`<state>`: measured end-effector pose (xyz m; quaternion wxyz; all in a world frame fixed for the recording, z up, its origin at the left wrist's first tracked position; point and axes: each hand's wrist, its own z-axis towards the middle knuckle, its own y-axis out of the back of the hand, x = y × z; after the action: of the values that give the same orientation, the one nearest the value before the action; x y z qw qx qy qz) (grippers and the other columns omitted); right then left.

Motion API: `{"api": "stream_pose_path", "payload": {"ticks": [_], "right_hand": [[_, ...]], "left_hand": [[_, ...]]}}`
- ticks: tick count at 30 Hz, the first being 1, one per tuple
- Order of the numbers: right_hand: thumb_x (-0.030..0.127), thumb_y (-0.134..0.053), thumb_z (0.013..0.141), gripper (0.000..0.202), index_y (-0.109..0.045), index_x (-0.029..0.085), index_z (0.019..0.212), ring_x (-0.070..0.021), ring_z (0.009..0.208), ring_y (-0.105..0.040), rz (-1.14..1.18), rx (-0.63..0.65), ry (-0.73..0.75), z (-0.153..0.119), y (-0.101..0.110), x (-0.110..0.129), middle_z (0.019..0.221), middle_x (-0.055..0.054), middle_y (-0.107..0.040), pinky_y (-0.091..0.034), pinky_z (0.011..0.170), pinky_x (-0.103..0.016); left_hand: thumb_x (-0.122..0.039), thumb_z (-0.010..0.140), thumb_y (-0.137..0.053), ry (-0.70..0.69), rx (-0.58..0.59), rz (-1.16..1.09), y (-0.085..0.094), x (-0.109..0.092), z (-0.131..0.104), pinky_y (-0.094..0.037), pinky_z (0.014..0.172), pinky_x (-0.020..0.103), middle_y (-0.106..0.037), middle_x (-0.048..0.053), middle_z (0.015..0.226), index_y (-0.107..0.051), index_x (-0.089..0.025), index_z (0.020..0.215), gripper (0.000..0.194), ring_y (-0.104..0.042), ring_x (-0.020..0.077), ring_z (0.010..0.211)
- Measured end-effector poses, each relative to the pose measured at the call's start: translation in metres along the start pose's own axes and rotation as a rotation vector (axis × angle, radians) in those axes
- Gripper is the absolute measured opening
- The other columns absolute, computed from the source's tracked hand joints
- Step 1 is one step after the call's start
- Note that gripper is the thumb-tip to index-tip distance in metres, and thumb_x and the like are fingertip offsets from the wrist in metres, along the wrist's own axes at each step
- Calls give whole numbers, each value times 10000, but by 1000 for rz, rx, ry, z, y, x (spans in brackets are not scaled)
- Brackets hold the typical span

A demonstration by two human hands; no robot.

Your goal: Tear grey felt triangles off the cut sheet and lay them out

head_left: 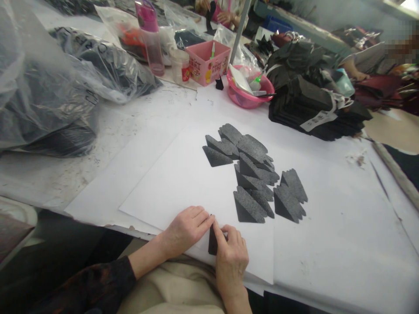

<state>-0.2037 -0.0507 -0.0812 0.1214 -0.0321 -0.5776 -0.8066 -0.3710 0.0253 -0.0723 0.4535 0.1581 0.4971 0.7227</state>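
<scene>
At the near edge of the white paper sheet [173, 179], a small black flat piece [212, 242] lies under my fingers. My left hand [188, 226] comes in from the left, its fingers bunched and the tips at the piece's top end. My right hand [233, 250] presses on the same piece with its index finger stretched along it and the other fingers curled. The fingers partly cover the piece. Beyond my hands lie several folded dark grey pieces [250, 205] with pointed edges, overlapping in rows. A smaller group of grey pieces [290, 198] lies to their right.
Plastic bags of dark material [108, 65] sit at the left. A pink bottle [152, 43], a pink box [209, 63] and a pink basin [250, 93] stand at the back. A stack of black pieces [307, 104] is at back right. Other people's hands [225, 17] show beyond.
</scene>
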Motion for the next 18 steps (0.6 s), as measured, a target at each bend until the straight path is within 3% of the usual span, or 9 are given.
{"api": "stream_pose_path", "payload": {"ticks": [18], "right_hand": [[133,-406,998,389,-591,259,1315,-154,823,-504,-27,-9,33,0,-2,-1,924,-56,-584,-358,719,-297]], "left_hand": [[-88,928,-547,-2,-1,35,-4,-1,-1,-565,756,373,-604,85,888,-618,-72,1039,132,-584,224,877]]}}
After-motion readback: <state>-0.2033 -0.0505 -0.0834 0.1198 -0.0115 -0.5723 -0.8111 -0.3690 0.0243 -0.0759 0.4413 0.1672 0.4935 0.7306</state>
